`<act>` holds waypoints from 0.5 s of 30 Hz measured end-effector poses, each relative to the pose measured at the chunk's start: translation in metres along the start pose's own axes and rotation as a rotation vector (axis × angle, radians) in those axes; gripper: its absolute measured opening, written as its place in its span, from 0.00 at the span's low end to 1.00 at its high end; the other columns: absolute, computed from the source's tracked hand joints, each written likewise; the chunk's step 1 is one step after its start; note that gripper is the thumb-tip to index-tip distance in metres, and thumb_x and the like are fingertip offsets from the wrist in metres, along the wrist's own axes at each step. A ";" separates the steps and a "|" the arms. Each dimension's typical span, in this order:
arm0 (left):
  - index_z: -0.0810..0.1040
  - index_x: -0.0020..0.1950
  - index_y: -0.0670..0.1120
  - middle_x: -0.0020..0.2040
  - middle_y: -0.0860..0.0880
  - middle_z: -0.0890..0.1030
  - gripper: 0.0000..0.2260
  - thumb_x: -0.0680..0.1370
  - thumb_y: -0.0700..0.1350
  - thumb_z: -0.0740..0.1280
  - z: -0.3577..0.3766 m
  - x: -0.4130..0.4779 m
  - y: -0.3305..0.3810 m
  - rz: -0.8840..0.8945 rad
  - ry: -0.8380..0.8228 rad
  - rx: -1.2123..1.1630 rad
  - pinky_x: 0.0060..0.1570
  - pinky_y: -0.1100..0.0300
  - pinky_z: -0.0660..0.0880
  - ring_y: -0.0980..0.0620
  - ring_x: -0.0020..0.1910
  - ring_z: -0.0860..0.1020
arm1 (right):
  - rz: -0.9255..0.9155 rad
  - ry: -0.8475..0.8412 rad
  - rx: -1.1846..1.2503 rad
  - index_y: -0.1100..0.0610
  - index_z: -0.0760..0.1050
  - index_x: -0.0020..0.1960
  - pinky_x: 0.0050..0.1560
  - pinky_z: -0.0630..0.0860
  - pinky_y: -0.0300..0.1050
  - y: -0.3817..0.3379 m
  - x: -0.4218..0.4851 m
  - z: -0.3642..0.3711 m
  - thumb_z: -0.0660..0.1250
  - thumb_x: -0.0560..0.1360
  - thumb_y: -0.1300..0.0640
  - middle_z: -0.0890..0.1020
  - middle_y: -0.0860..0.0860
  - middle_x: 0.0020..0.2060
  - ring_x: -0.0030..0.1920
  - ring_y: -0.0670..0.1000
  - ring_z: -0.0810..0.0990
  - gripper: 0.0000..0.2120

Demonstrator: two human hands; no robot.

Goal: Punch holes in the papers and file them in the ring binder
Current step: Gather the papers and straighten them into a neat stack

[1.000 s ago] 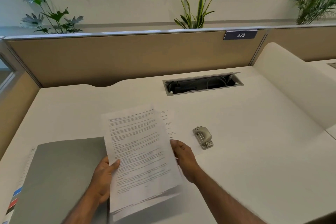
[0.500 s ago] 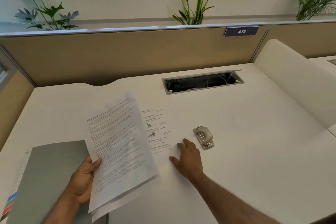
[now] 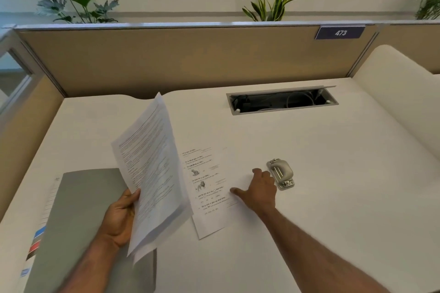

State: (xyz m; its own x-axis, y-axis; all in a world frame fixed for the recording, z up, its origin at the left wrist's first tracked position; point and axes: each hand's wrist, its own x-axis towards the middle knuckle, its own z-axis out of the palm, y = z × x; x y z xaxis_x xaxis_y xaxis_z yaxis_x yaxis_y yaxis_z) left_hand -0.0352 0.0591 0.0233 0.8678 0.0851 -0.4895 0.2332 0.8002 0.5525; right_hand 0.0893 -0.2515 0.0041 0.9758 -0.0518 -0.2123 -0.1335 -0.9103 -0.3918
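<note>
My left hand [image 3: 120,216] grips a stack of printed papers [image 3: 152,173] by its lower left edge and holds it lifted and tilted above the desk. One printed sheet [image 3: 209,188] lies flat on the white desk [image 3: 333,173]. My right hand [image 3: 258,191] rests on that sheet's right side, fingers spread and holding nothing. A small metal hole punch [image 3: 281,173] sits just right of my right hand, almost touching the fingers. The grey ring binder [image 3: 81,221] lies closed at the front left, partly under the lifted stack.
Coloured index tabs [image 3: 37,242] stick out along the binder's left edge. An open cable tray [image 3: 282,100] is set into the desk at the back. Beige partition walls [image 3: 166,59] close off the back and left. A white rounded divider [image 3: 400,93] stands at the right.
My left hand has swung the stack leftward and tilted it upright, uncovering the single sheet. My right hand let go of the stack and slid right onto that sheet, toward the punch.
</note>
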 end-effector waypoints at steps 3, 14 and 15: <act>0.85 0.54 0.45 0.49 0.45 0.86 0.19 0.83 0.41 0.53 0.001 -0.002 0.001 -0.001 -0.011 0.004 0.43 0.50 0.83 0.46 0.46 0.85 | 0.040 -0.083 -0.056 0.55 0.62 0.70 0.63 0.69 0.53 -0.009 0.007 -0.001 0.77 0.63 0.39 0.72 0.56 0.64 0.64 0.58 0.70 0.44; 0.81 0.60 0.43 0.51 0.43 0.85 0.18 0.83 0.40 0.52 -0.003 -0.007 0.003 -0.012 0.011 -0.025 0.43 0.48 0.83 0.44 0.46 0.85 | 0.074 -0.225 0.305 0.52 0.70 0.36 0.38 0.70 0.43 0.003 0.023 -0.008 0.78 0.64 0.54 0.77 0.47 0.36 0.41 0.52 0.77 0.15; 0.81 0.60 0.43 0.51 0.43 0.85 0.18 0.83 0.40 0.52 -0.003 -0.008 0.004 -0.013 0.019 -0.023 0.42 0.48 0.83 0.44 0.46 0.85 | 0.069 -0.220 0.376 0.52 0.71 0.35 0.38 0.70 0.43 0.007 0.024 -0.010 0.77 0.66 0.57 0.76 0.47 0.33 0.39 0.51 0.76 0.13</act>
State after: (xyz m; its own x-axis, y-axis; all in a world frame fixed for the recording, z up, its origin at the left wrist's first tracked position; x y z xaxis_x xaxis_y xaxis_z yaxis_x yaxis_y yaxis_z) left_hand -0.0423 0.0630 0.0272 0.8563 0.0862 -0.5092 0.2337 0.8147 0.5307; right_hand 0.1135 -0.2627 0.0051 0.9078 0.0182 -0.4190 -0.2905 -0.6932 -0.6596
